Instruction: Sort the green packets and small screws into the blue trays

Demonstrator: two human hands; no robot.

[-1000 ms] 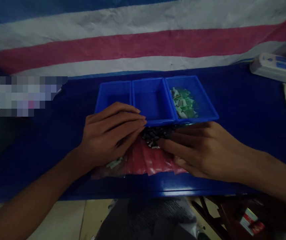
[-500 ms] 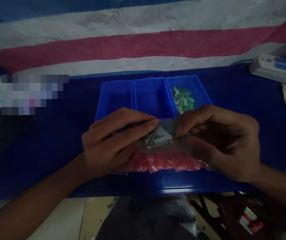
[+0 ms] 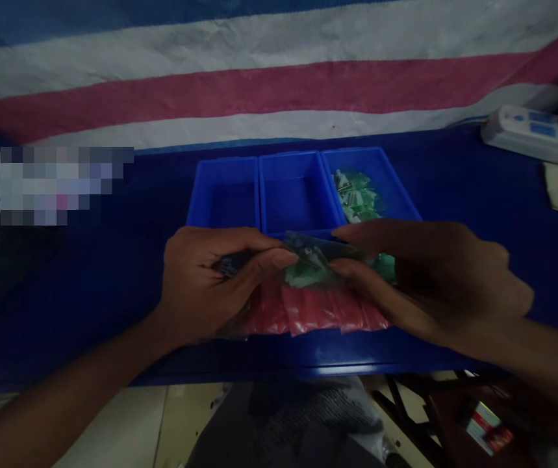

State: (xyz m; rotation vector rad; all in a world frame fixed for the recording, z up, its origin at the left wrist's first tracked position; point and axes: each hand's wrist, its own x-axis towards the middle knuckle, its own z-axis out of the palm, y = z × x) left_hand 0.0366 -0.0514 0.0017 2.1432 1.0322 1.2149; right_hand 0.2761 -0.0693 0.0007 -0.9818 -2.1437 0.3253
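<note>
Between my two hands is a small clear plastic bag (image 3: pixel 310 260) with metal and pale parts inside and a green tint at its lower part. My left hand (image 3: pixel 220 279) pinches its left side between thumb and fingers. On the other side my right hand (image 3: pixel 434 279) grips the bag, thumb below and fingers above; its inner fingers are in shadow. Under the bag, several red plastic packets (image 3: pixel 308 312) lie in a row near the table edge, partly covered by my hands. A bit of green shows beside my right fingers.
Three blue bins stand side by side behind my hands: a left bin (image 3: pixel 199 188), a middle bin (image 3: pixel 262 195) and a right bin (image 3: pixel 398 188). Green-tinted packets (image 3: pixel 356 195) lie in the right one. A power strip (image 3: pixel 527 133) sits at the far right of the blue table (image 3: pixel 113 273).
The bag has been folded or turned: its pale parts lay flat in view before, and now it looks crumpled with green showing. My left fingers have curled in; both thumbs now press on it.
</note>
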